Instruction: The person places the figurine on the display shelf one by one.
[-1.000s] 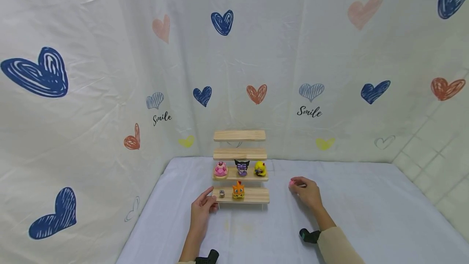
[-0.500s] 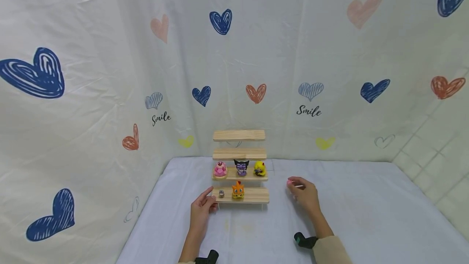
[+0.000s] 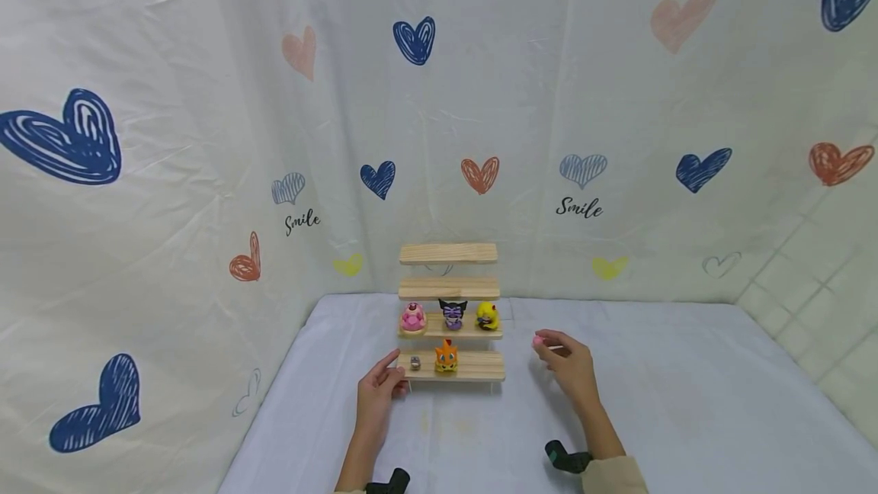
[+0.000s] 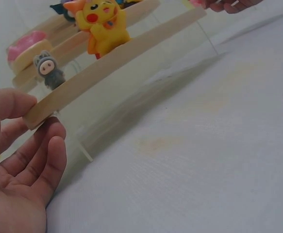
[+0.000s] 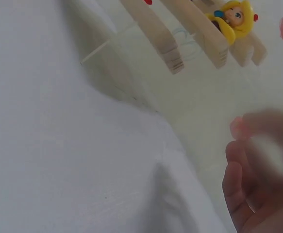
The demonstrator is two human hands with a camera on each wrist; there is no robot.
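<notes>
My left hand (image 3: 376,395) holds the left end of the lowest board of a tiered wooden display stand (image 3: 482,366). In the left wrist view, the thumb lies at the board's end with fingers curled beneath. Beside it on that board stand a tiny grey hooded figurine (image 4: 49,72) and a yellow Pikachu figurine (image 4: 107,31) with an orange hood. To the right of the stand, my right hand (image 3: 572,373) pinches a small pink object (image 5: 239,128) between thumb and forefinger, above the tablecloth. Fingers cover part of it, so its kind is unclear.
On the second board sit a pink figurine (image 3: 413,317), a purple-and-black figurine (image 3: 453,314) and a yellow-haired figurine (image 3: 487,316). Two more boards (image 3: 449,253) rise behind. A white cloth (image 3: 658,387) covers the table, and a heart-printed curtain (image 3: 521,97) hangs behind.
My right hand has moved slightly left, towards the stand, with the pink object in its fingers. The left hand keeps its place on the lowest board.
</notes>
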